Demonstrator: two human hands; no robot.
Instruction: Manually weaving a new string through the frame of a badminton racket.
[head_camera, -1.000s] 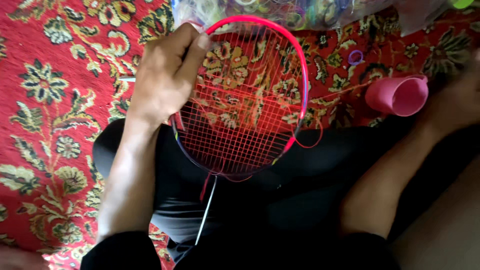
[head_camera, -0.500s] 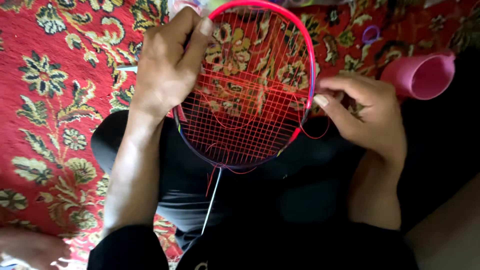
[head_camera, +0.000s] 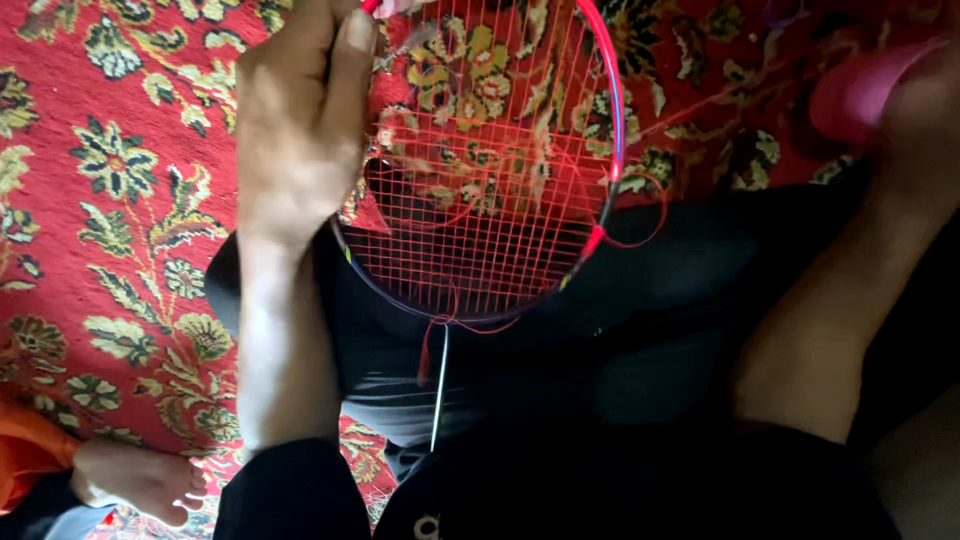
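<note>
Person seated on a red flowered carpet (head_camera: 110, 200), badminton racket (head_camera: 490, 200) laid across the lap in dark clothing, head pointing away, thin shaft (head_camera: 440, 390) running back toward the body.

Left hand (head_camera: 300, 130) closed over the left side of the racket frame, fingers curled on the rim, holding it flat and steady.

Right hand (head_camera: 925, 110) at the far right edge, off the racket, close beside a pink cup (head_camera: 850, 90). Blurred and partly cut off; cannot tell whether it is open or closed.

Red string (head_camera: 640, 215) loops loose off the right side of the frame; another slack loop lies on the string bed, and a short tail hangs at the throat.

Judged step: stringing or string repair, mid-way, with the grid mostly woven. Next move would call for the free hand to take up the loose loop and draw out slack while the frame is kept from twisting.

A bare foot (head_camera: 140, 480) of another person shows lower left.
</note>
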